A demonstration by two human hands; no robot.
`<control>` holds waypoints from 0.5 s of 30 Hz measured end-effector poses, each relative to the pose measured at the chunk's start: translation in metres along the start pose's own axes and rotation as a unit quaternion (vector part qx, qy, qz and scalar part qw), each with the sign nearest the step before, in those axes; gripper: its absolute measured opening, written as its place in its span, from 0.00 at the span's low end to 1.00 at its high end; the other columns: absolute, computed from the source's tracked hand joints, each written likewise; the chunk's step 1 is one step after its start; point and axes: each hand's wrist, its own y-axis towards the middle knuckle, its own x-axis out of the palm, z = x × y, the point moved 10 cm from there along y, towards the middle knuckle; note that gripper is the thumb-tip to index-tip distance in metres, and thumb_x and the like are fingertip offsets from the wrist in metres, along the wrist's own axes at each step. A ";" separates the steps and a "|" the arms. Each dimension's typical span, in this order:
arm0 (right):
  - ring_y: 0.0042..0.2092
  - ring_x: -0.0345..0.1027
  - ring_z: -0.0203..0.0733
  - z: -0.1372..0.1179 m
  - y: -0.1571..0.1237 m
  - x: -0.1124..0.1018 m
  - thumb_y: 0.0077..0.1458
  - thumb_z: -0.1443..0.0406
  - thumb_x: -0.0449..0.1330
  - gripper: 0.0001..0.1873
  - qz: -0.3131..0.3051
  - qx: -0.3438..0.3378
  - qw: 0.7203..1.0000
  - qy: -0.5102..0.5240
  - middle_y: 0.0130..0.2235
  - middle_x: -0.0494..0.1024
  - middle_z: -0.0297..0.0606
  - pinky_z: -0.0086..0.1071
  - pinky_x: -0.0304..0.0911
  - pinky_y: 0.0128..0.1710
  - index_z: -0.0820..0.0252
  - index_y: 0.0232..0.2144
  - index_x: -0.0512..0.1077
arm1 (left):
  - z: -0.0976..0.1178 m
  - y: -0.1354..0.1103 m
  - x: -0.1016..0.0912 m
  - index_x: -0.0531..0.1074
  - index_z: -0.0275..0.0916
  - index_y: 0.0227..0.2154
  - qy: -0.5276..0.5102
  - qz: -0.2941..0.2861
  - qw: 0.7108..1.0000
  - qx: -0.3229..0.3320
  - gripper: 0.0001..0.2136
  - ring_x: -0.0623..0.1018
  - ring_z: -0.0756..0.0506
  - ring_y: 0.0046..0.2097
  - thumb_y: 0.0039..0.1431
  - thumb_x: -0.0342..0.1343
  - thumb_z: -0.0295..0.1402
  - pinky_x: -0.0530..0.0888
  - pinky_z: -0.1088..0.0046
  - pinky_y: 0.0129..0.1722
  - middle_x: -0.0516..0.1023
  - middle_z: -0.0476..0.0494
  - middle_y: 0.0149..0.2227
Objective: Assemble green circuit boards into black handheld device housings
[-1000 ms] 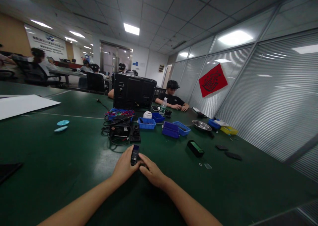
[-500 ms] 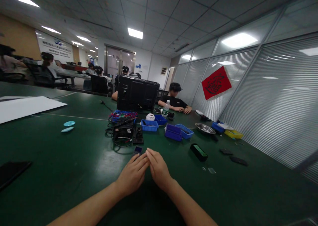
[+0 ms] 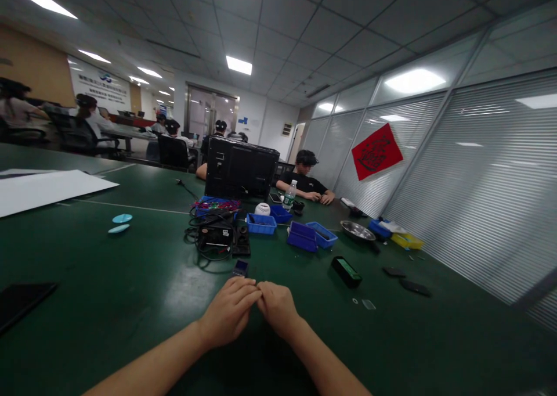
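Note:
My left hand (image 3: 231, 309) and my right hand (image 3: 277, 308) meet over the green table (image 3: 152, 291), their fingertips touching. The fingers of both are bent and closed. Whatever may lie under the fingers is hidden from the camera. Just beyond my left fingertips lies a small dark device with a screen (image 3: 240, 267). Farther back stands a black boxy unit (image 3: 214, 238) tangled in cables, with a black stand (image 3: 241, 243) beside it.
Several blue bins (image 3: 261, 224), a white ball (image 3: 262, 209), a water bottle (image 3: 290, 193) and a monitor (image 3: 242, 169) stand farther back. Rightward are a black case with a green face (image 3: 347, 271) and a metal bowl (image 3: 357, 231). A person (image 3: 307, 181) sits across the table.
The fingers of both hands have bent, and their tips have come down and nearer to me. More of the small device shows beyond them. The view has shifted slightly.

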 end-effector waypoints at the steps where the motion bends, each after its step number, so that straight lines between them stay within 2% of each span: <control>1: 0.26 0.65 0.36 0.000 0.000 0.002 0.58 0.64 0.43 0.13 -0.004 0.003 1.000 0.002 0.25 0.71 0.38 0.28 0.57 0.27 0.62 0.28 0.66 | 0.003 0.000 0.000 0.63 0.39 0.49 -0.004 -0.007 1.000 0.012 0.21 0.66 0.44 0.51 0.49 0.44 0.23 0.63 0.60 0.51 0.71 0.42 0.46; 4: 0.24 0.63 0.34 0.005 -0.002 0.009 0.58 0.64 0.42 0.15 -0.026 0.029 0.999 0.017 0.23 0.71 0.35 0.27 0.52 0.25 0.61 0.25 0.64 | 0.006 -0.001 0.002 0.63 0.41 0.49 0.001 -0.025 0.999 0.022 0.22 0.66 0.44 0.51 0.49 0.44 0.23 0.62 0.60 0.51 0.72 0.43 0.46; 9: 0.25 0.64 0.32 0.022 -0.004 0.023 0.58 0.63 0.45 0.12 -0.089 0.095 0.991 0.022 0.25 0.72 0.34 0.26 0.48 0.25 0.60 0.26 0.64 | -0.005 -0.001 0.009 0.66 0.44 0.46 0.048 -0.019 0.998 -0.039 0.20 0.65 0.45 0.52 0.50 0.46 0.23 0.59 0.59 0.54 0.72 0.47 0.45; 12: 0.25 0.64 0.33 0.046 -0.009 0.028 0.58 0.61 0.46 0.13 -0.111 0.163 0.980 0.012 0.25 0.73 0.34 0.26 0.46 0.25 0.59 0.26 0.65 | -0.018 -0.003 0.014 0.69 0.45 0.43 0.077 -0.013 0.994 -0.081 0.16 0.63 0.44 0.53 0.51 0.48 0.26 0.56 0.58 0.55 0.69 0.47 0.49; 15: 0.25 0.64 0.33 0.080 -0.021 0.032 0.58 0.59 0.45 0.16 -0.125 0.260 0.957 0.041 0.23 0.72 0.33 0.25 0.47 0.25 0.59 0.23 0.64 | -0.038 -0.007 0.018 0.70 0.44 0.40 0.110 -0.024 0.983 -0.144 0.12 0.60 0.40 0.56 0.52 0.49 0.28 0.57 0.54 0.54 0.63 0.43 0.55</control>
